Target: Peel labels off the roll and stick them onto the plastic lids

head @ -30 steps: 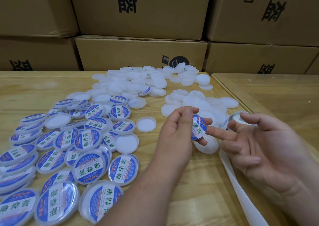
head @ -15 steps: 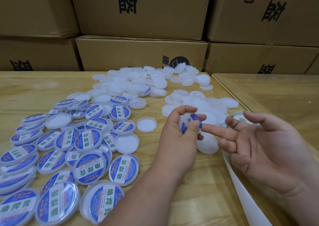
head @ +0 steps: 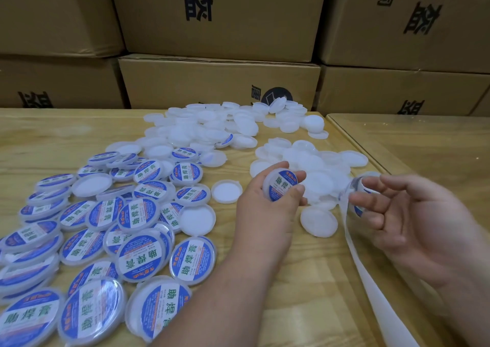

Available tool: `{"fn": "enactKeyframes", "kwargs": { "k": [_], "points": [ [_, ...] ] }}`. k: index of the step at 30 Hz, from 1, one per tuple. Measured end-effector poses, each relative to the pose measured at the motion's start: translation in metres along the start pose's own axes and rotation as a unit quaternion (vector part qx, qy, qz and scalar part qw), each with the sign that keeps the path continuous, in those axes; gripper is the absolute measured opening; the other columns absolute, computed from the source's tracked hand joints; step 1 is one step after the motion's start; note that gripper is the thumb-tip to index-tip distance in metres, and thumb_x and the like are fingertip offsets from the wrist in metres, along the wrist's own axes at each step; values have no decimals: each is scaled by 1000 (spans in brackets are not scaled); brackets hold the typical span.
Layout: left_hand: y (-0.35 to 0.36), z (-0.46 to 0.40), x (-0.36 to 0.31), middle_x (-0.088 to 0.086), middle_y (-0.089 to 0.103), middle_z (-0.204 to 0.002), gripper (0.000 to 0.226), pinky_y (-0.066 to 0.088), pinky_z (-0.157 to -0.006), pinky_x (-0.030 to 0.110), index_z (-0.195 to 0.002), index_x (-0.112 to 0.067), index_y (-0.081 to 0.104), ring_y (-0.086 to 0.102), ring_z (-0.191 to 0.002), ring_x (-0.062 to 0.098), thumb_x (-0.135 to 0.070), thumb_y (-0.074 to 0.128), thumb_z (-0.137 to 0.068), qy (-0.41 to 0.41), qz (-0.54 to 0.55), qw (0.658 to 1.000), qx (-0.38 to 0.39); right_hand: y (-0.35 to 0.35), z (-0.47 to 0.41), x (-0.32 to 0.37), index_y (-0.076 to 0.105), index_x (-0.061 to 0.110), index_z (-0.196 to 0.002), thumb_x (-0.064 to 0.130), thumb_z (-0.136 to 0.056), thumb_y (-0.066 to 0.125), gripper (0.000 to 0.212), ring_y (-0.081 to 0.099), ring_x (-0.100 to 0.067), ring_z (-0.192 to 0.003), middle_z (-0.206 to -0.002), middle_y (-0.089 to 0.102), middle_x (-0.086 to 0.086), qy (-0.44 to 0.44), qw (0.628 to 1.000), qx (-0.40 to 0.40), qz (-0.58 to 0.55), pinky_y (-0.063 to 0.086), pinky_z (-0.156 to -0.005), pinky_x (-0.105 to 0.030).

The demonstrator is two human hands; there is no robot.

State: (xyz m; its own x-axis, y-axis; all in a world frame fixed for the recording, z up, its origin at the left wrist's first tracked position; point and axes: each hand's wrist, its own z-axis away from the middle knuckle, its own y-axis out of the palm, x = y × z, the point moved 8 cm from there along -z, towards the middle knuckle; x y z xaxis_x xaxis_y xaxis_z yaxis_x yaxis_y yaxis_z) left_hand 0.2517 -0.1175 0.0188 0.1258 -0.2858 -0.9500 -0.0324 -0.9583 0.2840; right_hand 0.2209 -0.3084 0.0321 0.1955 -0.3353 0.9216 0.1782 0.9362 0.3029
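Over table | left hand (head: 267, 203) grips labelled lid (head: 281, 185) | right hand (head: 405, 214) pinches label roll (head: 358, 187)

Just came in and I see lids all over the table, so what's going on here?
A person is sticking labels on plastic lids. The left hand holds a lid that already has its blue label on. The right hand has the label roll, its white backing strip trailing toward the person. Labelled lids lie on the left, plain white lids farther back.

Two hands: left (head: 267, 209), right (head: 413, 219). One white backing strip (head: 371, 272). Roughly thirty round blue-labelled plastic lids (head: 140, 256); dozens of plain white round plastic lids (head: 201, 132), too heaped to count. Six brown cardboard boxes (head: 220, 81).
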Motion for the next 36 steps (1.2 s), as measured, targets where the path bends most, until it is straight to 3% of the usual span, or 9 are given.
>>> {"fn": "enactKeyframes", "kwargs": {
  "k": [3,7,10,13,17,20,29,32,36],
  "points": [
    [-5,0,2,-8,79,-94,14,50,-58,17,-105,-23,73,75,-75,10,-32,69,-95,-43,26,998,-29,-7,-5,-3,56,17,-85,22,-89,57,6,38,-12,-38,-60,56,-5,-31,996,-51,60,22,-29,-19],
    [-10,-3,8,3,78,-76,49,44,-47,21,-96,-24,78,61,-51,13,-56,41,-104,-92,97,989,-59,-12,-8,-2,57,18,-78,19,-94,57,17,37,-14,-41,-58,51,-4,-93,984,-87,126,26,-35,-24],
    [-16,-5,8,-1,67,-62,46,42,-48,20,-84,-37,80,50,-50,11,-56,43,-103,-87,127,983,-96,-12,-7,-2,59,19,-72,18,-95,60,23,40,-17,-42,-58,52,-6,-119,974,-92,171,31,-37,-28],
    [-20,-5,7,-7,75,-76,37,44,-62,25,-75,-42,80,57,-61,9,-43,55,-103,-80,137,981,-112,-10,-7,-4,60,23,-63,19,-94,61,31,41,-17,-42,-56,54,-6,-129,963,-94,216,34,-37,-28],
    [-19,-4,8,-10,78,-106,13,42,-64,23,-106,-27,71,74,-82,6,-34,62,-100,-100,203,969,-103,-12,-6,-4,57,12,-65,19,-93,59,28,39,-17,-44,-55,52,-5,-141,941,-116,284,34,-40,-28],
    [-20,-5,8,-9,79,-105,23,43,-60,20,-111,-20,64,76,-90,9,-39,54,-103,-116,258,952,-115,-13,-7,-5,53,7,-68,22,-92,60,29,39,-16,-45,-55,50,-5,-138,935,-124,303,33,-45,-29],
    [-34,-7,15,4,80,-96,28,46,-49,23,-115,-27,45,75,-68,19,-51,33,-108,-136,348,909,-182,-12,-8,-8,55,9,-69,27,-94,60,31,39,-16,-42,-53,50,-4,-135,925,-121,333,34,-46,-27],
    [-31,-6,11,3,80,-90,16,45,-50,24,-119,-28,52,67,-59,13,-35,44,-108,-120,294,933,-170,-14,-8,-8,57,12,-68,25,-93,60,28,42,-16,-43,-52,51,-3,-129,928,-124,327,36,-41,-28],
    [-7,1,-1,-15,74,-89,18,47,-60,14,-106,-38,59,59,-69,-3,-22,56,-99,-6,-63,996,-59,-13,-6,-7,57,13,-64,24,-92,60,31,42,-16,-42,-52,51,-2,-132,926,-123,330,37,-41,-28]
  ]
}}
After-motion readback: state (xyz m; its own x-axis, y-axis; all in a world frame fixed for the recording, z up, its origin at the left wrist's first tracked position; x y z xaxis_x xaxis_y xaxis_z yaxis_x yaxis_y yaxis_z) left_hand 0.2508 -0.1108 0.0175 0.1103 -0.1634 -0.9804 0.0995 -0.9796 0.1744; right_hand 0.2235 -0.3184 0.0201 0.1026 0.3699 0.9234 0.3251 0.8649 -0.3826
